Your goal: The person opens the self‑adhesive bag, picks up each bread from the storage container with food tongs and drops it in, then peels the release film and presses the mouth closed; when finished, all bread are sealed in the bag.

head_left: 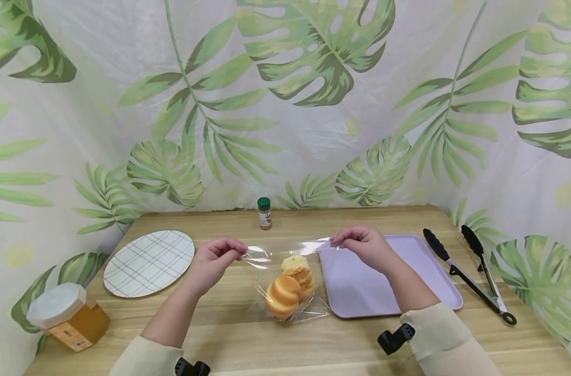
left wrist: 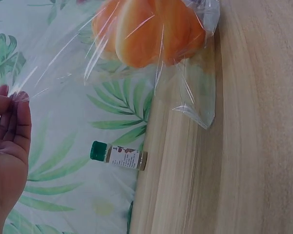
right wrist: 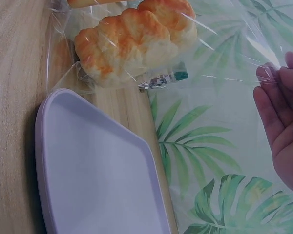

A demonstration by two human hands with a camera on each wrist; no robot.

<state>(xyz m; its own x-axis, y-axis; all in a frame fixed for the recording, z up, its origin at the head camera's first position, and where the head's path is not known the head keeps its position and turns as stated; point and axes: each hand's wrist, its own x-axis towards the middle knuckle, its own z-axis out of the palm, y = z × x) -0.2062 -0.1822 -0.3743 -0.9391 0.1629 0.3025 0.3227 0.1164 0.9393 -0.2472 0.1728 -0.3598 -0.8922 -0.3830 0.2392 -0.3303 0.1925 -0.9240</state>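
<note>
A clear plastic bag (head_left: 266, 253) stretches between both hands, its top edge pulled taut. My left hand (head_left: 216, 261) pinches one upper corner between thumb and fingers; my right hand (head_left: 364, 245) pinches the other. Inside the bag, low down, are two breads: a smooth striped orange bun (head_left: 283, 296) in front and a paler, lumpy twisted bread (head_left: 298, 271) behind it. In the left wrist view the orange bun (left wrist: 146, 34) shows through the film. The lumpy bread (right wrist: 132, 44) fills the upper part of the right wrist view.
Right of the bag lies a lilac tray (head_left: 370, 282), with black-tipped tongs (head_left: 473, 282) beyond it. A green-capped spice jar (head_left: 264, 215) stands at the back. To the left are a checked oval plate (head_left: 149, 263) and a white-lidded amber jar (head_left: 71, 318). A leaf-print cloth hangs behind the table.
</note>
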